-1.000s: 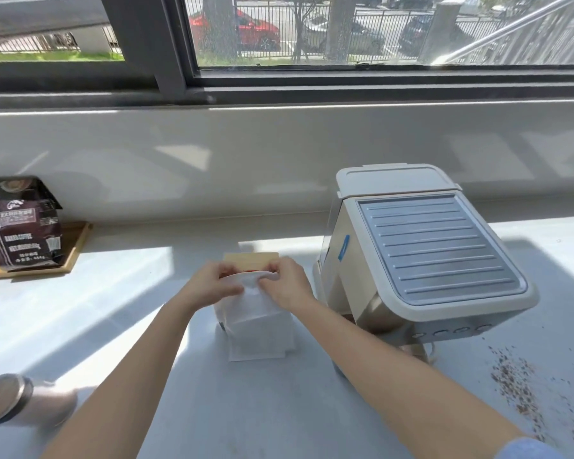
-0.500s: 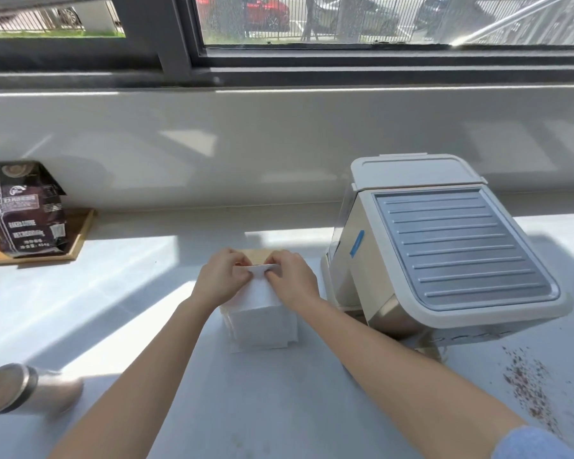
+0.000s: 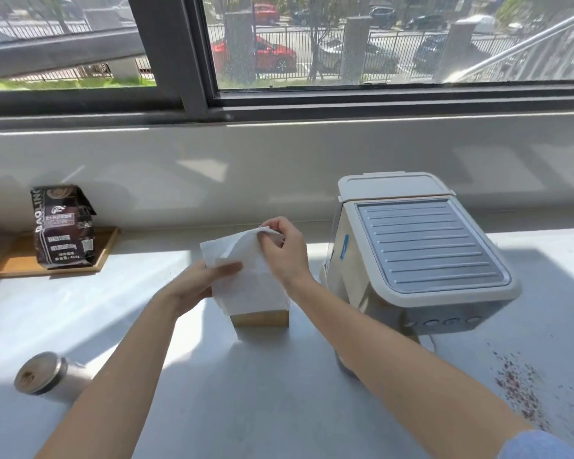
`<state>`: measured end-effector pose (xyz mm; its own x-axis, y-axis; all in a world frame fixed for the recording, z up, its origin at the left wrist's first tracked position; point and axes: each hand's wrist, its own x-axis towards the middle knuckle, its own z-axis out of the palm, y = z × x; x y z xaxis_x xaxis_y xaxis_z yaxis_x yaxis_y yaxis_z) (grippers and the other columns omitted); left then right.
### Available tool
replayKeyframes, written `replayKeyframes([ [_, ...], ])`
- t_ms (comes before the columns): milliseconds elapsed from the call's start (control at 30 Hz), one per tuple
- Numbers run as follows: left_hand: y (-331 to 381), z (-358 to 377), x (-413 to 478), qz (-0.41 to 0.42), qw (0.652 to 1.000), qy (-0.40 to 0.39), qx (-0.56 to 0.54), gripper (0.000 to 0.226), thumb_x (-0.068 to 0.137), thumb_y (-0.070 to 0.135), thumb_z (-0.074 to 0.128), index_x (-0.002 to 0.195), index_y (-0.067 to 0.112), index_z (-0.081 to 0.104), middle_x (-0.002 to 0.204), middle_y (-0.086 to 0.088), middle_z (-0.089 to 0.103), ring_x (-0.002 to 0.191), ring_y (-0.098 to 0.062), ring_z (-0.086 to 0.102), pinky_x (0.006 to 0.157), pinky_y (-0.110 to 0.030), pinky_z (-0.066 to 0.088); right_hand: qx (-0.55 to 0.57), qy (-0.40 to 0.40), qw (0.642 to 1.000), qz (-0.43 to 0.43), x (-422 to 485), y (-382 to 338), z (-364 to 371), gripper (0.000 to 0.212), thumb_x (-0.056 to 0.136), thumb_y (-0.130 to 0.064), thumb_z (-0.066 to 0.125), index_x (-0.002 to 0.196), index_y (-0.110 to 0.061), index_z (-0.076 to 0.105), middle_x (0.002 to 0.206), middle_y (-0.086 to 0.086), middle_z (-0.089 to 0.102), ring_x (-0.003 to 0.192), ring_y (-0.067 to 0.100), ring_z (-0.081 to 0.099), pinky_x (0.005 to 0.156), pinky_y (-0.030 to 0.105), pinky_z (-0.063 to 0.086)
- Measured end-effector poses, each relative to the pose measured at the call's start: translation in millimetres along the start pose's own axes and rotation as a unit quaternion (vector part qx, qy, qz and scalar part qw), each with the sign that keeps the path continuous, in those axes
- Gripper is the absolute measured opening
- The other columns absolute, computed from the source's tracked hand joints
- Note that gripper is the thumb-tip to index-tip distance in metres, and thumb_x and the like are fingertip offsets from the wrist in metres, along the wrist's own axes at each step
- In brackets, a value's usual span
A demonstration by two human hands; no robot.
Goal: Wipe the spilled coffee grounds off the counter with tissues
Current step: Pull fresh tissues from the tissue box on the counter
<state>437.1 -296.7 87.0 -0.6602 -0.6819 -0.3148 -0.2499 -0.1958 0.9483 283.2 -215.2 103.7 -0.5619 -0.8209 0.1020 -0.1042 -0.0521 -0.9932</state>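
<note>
Since the earlier frame both hands have risen from the wooden tissue box (image 3: 260, 318), drawing a white tissue (image 3: 242, 260) up with them, so the sheet now stands spread above the box with its lower edge reaching down to it. At the far left a dark coffee bag (image 3: 63, 226) stands upright on a wooden tray (image 3: 14, 263) against the wall, and nearer the camera a metal tumbler (image 3: 47, 376) lies on its side on the grey table (image 3: 246, 392). Next comes the left hand (image 3: 196, 286), its grip pinching the tissue's left side with the thumb laid across the front of the sheet. The right hand (image 3: 285, 256) is higher, its grip pinching the tissue's top corner between thumb and fingertips. Just beside that wrist sits a cream coffee machine (image 3: 424, 246) with a ribbed grey top. Spilled coffee grounds (image 3: 521, 392) lie scattered on the table at the far right, well apart from the tissue and both hands
</note>
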Motion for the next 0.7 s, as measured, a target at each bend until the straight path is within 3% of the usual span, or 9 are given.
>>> replayKeyframes([
  [67,21.5,0.8,-14.6,0.041,0.999,-0.001,-0.029,0.049,0.068,0.035,0.08,0.111,0.015,0.066,0.107,-0.006,0.071,0.097,-0.024,0.067,0.075,-0.034,0.055,0.064,-0.042,0.997,0.01,-8.3,-26.5,-2.5,0.016,0.086,-0.014,0.064,0.1,-0.011,0.058,0.085,-0.003,0.064,0.073,0.008,0.059,0.068,0.026,0.049],
  [133,46.7,1.9,-28.1,0.084,0.995,0.0,-0.056,0.033,0.077,0.026,0.069,0.107,0.014,0.067,0.103,-0.006,0.072,0.093,-0.022,0.068,0.071,-0.03,0.057,0.104,-0.102,0.989,0.026,-17.2,-53.1,-10.0,0.029,0.085,-0.017,0.069,0.11,-0.014,0.056,0.099,0.005,0.068,0.087,0.014,0.066,0.078,0.03,0.055],
  [200,72.0,5.7,-40.2,0.124,0.99,0.011,-0.06,0.026,0.08,0.021,0.064,0.103,0.011,0.07,0.102,-0.008,0.073,0.092,-0.022,0.069,0.073,-0.03,0.058,0.085,-0.164,0.983,-0.001,-23.4,-76.8,-24.1,0.025,0.083,-0.015,0.071,0.105,-0.018,0.061,0.098,0.0,0.069,0.087,0.007,0.068,0.077,0.025,0.056],
  [267,96.5,14.9,-51.9,0.153,0.987,0.02,-0.048,0.019,0.079,0.022,0.064,0.091,0.013,0.075,0.093,-0.005,0.075,0.084,-0.019,0.071,0.067,-0.027,0.058,0.048,-0.213,0.975,-0.034,-28.2,-97.3,-41.6,0.023,0.084,-0.011,0.069,0.106,-0.012,0.064,0.095,-0.001,0.069,0.086,0.008,0.068,0.078,0.025,0.056],
  [367,125.3,37.6,-67.4,0.178,0.984,0.004,-0.014,0.016,0.074,0.029,0.064,0.078,0.021,0.078,0.079,0.002,0.075,0.07,-0.011,0.071,0.056,-0.022,0.055,0.058,-0.169,0.983,-0.035,-35.0,-118.6,-73.0,0.02,0.084,-0.004,0.067,0.104,-0.005,0.065,0.089,0.002,0.068,0.072,0.007,0.066,0.071,0.024,0.055],
  [500,144.1,81.6,-73.9,0.196,0.98,-0.029,0.032,0.023,0.066,0.029,0.069,0.088,0.02,0.072,0.082,0.006,0.075,0.071,-0.007,0.069,0.058,-0.02,0.056,0.103,-0.102,0.989,-0.025,-48.8,-128.2,-122.0,0.017,0.086,-0.004,0.064,0.103,-0.001,0.064,0.093,0.012,0.067,0.078,0.021,0.065,0.075,0.036,0.055],
  [633,147.3,141.8,-72.2,0.203,0.976,-0.065,-0.032,0.019,0.072,0.018,0.065,0.09,0.017,0.068,0.079,0.004,0.074,0.068,-0.009,0.069,0.058,-0.02,0.056,0.113,-0.07,0.991,0.008,-67.6,-125.2,-173.2,0.004,0.089,-0.015,0.063,0.092,-0.017,0.065,0.092,0.004,0.069,0.082,0.019,0.066,0.082,0.042,0.054],
  [700,146.7,175.1,-71.1,0.202,0.974,-0.084,-0.055,0.014,0.078,0.013,0.062,0.09,0.016,0.067,0.076,0.003,0.074,0.065,-0.009,0.069,0.056,-0.021,0.055,0.135,-0.054,0.989,0.031,-77.9,-120.9,-201.9,0.004,0.09,-0.017,0.06,0.093,-0.02,0.063,0.091,0.0,0.07,0.083,0.016,0.066,0.076,0.038,0.055],
])
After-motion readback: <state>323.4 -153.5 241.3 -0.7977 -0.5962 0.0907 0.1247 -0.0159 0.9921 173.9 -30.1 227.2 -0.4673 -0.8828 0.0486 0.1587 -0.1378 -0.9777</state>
